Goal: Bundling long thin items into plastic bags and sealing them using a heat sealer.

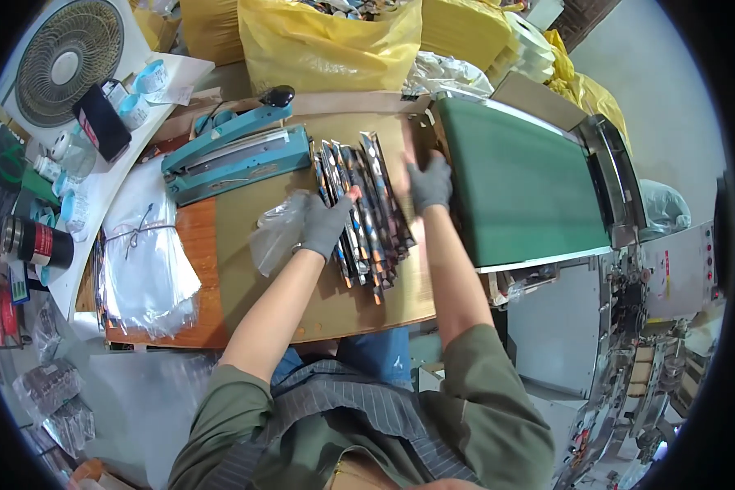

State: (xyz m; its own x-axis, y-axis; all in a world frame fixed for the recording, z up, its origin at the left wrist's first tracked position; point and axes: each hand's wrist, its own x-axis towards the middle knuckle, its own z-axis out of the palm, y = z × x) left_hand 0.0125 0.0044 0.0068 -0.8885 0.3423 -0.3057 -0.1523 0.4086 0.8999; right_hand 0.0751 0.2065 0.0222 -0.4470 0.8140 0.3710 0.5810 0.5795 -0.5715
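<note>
The packets, long and narrow, lie in a loose pile on the tan board, between the sealer and the green belt. The left hand, gloved with bare fingertips, rests against the pile's left side, thumb over the nearest packets; how tightly its fingers close cannot be told, as they are partly hidden. The right hand is off the pile, loosely spread and blurred, with no packet visible in it, just beside the belt's left edge.

The pile looks likely to slide apart: the wrappers seem slick, the ends are uneven, and the right side has no hand against it. A push from the left alone could fan the packets toward the belt. The clear bag lies right by the left hand, so a finger could snag it or drag it under the pile. A quick swing of the right hand could knock the belt's side.

Room is tightest on the right, in the narrow strip between pile and belt, and at the far left, where the pile's top end comes close to the sealer. More board shows toward the person, though a few packet ends jut that way and the front edge runs near the body; left of the bag, board and then wood give the widest space
</note>
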